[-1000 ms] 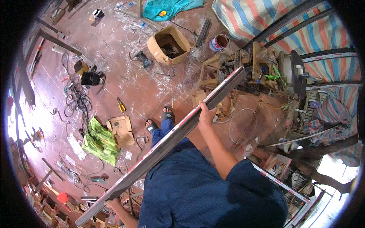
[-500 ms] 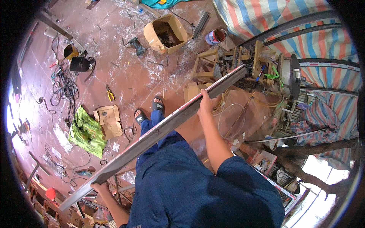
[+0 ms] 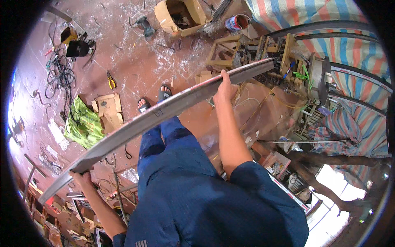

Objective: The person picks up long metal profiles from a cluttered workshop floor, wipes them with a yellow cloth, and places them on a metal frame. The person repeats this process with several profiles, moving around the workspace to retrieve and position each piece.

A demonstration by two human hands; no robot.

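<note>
A long grey metal profile [image 3: 158, 114] with a red and white strip along its upper edge lies slantwise across the view in front of my body. My left hand [image 3: 82, 180] grips it close to its lower left end, the fingers partly hidden behind it. Farther up, my right hand [image 3: 224, 91] is closed round it, with the thumb over the upper edge. Its right end is at the wooden-framed machine [image 3: 284, 55], beside a large round metal disc [image 3: 317, 80]; whether the end touches the machine I cannot tell.
Near my sandalled feet lie a green sack [image 3: 84, 127], flattened cardboard [image 3: 109, 111] and yellow-handled pliers [image 3: 111, 80]. Tangled black cables [image 3: 59, 80] spread at left. Beyond are a cordless tool [image 3: 144, 26], a cardboard box [image 3: 179, 18] and a paint bucket [image 3: 237, 22]. A striped tarpaulin [image 3: 349, 53] hangs at right.
The profile's left end and my left hand have moved left and up in the view. Its right end has shifted slightly right and up. Both hands keep their hold.
</note>
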